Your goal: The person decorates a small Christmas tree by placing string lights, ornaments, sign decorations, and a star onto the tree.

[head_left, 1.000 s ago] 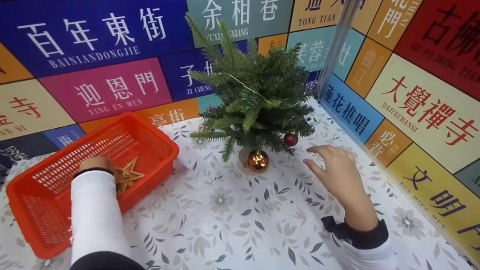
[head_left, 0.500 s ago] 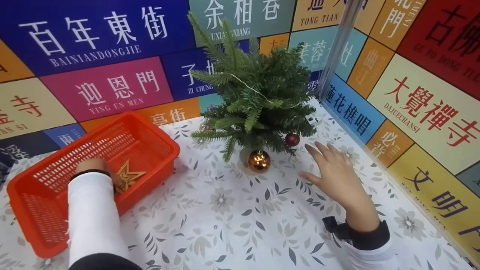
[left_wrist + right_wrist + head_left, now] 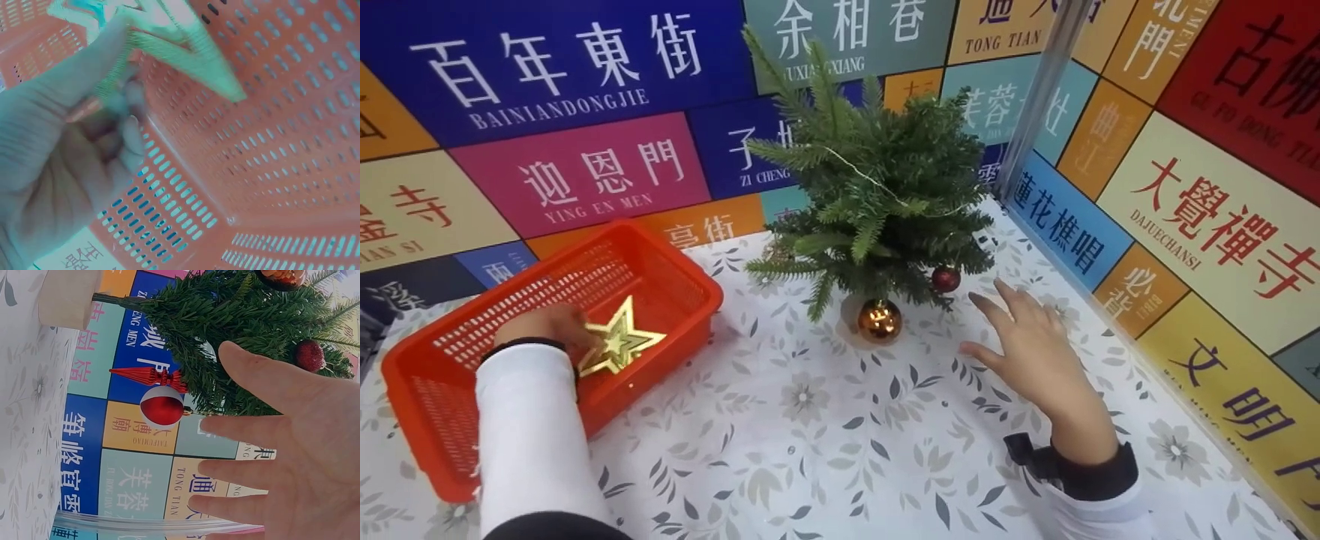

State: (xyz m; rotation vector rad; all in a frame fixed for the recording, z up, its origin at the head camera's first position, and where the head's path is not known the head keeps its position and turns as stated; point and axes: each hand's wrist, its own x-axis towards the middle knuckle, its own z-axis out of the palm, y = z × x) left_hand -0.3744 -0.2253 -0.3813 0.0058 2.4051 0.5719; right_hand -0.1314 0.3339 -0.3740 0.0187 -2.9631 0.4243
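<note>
In the head view my left hand (image 3: 540, 326) is inside the red plastic basket (image 3: 706, 296). It pinches a gold star ornament (image 3: 622, 339) between thumb and fingers; the left wrist view shows the star (image 3: 211, 64) tilted, with the perforated basket walls behind it. My right hand (image 3: 1031, 352) is spread at the right of a small Christmas tree (image 3: 877, 172), holding nothing. From the right wrist, its straight fingers overlap the branches. A shiny gold ball (image 3: 880, 321) and a dark red ball (image 3: 946, 278) hang low on the tree.
A red-and-white ball (image 3: 162, 406) and a red spindle-shaped ornament (image 3: 140, 375) hang on the tree's other side. Its pale base (image 3: 64, 298) stands on a leaf-patterned tablecloth (image 3: 802, 457). Colourful sign-printed walls (image 3: 577, 169) meet behind it, with a clear post (image 3: 1035, 105) at the corner.
My left hand has raised the gold star slightly inside the basket, so more of the star shows and faces up. The right hand's fingers have spread; since half a second ago it barely moves.
</note>
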